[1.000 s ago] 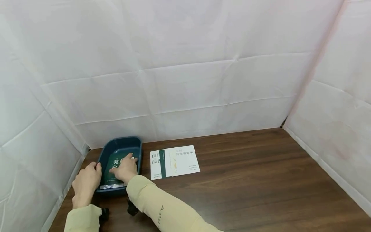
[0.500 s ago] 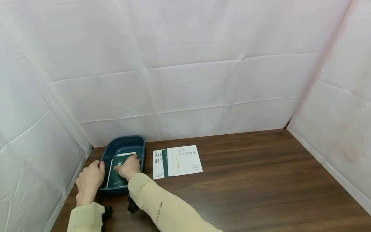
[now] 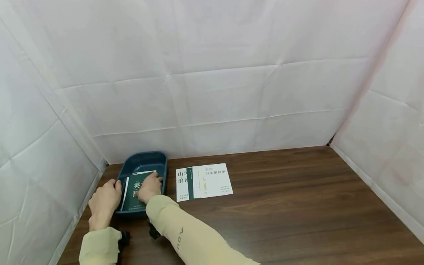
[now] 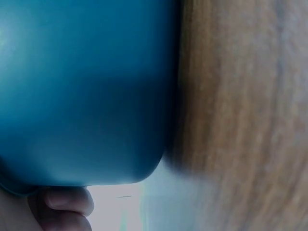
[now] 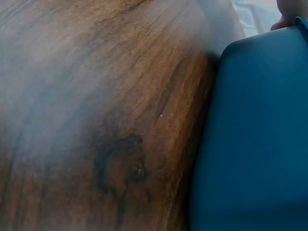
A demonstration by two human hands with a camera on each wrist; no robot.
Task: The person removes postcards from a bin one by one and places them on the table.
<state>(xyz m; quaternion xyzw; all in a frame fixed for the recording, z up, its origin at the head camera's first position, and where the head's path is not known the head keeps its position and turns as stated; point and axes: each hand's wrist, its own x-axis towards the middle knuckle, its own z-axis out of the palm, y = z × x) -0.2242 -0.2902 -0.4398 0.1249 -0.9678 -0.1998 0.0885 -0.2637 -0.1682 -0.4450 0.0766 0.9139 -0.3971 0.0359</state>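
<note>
Fingers (image 3: 156,177) of the right hand (image 3: 150,188) apparently lie over the green book (image 3: 133,198).

My left arm (image 3: 99,246) lies almost straight ahead; my left hand (image 3: 105,200) has its back turned upward and its fingers (image 4: 70,198) curled; my right arm (image 3: 197,235) reaches slantwise across to the left; my right hand (image 3: 150,188) is near the other but apart, its thumb (image 3: 139,193) towards it.

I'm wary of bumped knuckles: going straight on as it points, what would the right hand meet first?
Likely the far wall of the blue tray, ahead of the right hand; depth is hard to judge from the head view.
</note>
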